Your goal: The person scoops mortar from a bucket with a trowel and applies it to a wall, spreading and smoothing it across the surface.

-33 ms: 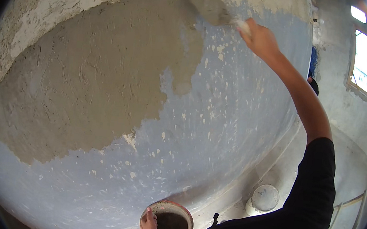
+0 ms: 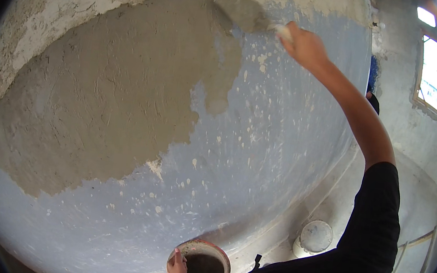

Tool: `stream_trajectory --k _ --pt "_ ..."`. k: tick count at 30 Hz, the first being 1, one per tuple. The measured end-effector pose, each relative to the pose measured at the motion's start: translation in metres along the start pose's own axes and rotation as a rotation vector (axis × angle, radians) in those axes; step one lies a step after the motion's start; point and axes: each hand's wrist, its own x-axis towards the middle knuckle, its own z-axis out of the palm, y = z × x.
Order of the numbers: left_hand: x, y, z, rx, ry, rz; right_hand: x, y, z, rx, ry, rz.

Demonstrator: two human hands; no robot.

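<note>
High on the blue-grey wall [image 2: 285,106], my right hand [image 2: 307,50] is closed around the pale handle of a trowel [image 2: 245,12]. The trowel's blade is coated in grey mortar and lies at the upper right edge of a broad layer of wet mortar [image 2: 106,87]; whether it touches the wall is hard to tell. Low in the view, my left hand [image 2: 178,271] grips the rim of a round mortar bucket [image 2: 219,252], thumb over the edge. Dark grey mortar shows inside. The fingers beneath the rim are mostly hidden.
Rough, bare plaster [image 2: 43,27] borders the mortar above and at left. Pale splashes dot the painted wall. A whitish round container [image 2: 316,236] stands on the floor to the right. Beyond are a window [image 2: 434,74] and wooden poles [image 2: 424,259] at the far right.
My right hand and the trowel have shifted slightly to the left along the upper wall. My left hand and the bucket stay in place.
</note>
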Motion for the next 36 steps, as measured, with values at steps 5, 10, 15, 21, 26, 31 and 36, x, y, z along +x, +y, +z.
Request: stream_trajectory --k 5,10,15,21,26,31,36 --pt "0.001 -0.004 -0.004 -0.002 0.006 -0.039 -0.031 -0.001 0.045 -0.089 -0.079 -0.123" --pt "0.008 -0.009 -0.005 -0.042 -0.01 -0.049 -0.08 0.032 0.043 -0.152 -0.165 -0.054" --pt "0.011 -0.011 -0.008 -0.039 -0.016 -0.049 -0.077 0.023 0.018 -0.104 -0.152 0.003" --pt "0.004 -0.01 -0.004 -0.032 0.014 -0.087 -0.015 -0.01 0.01 -0.037 -0.05 0.003" --pt "0.009 -0.011 0.0 -0.059 0.006 -0.136 -0.03 -0.001 0.046 -0.105 -0.129 -0.155" --pt "0.008 -0.006 -0.004 -0.038 -0.011 -0.078 -0.061 0.013 0.046 -0.15 -0.18 -0.207" --pt "0.008 -0.006 -0.001 -0.015 0.013 -0.08 -0.046 0.026 0.038 -0.123 -0.087 -0.189"
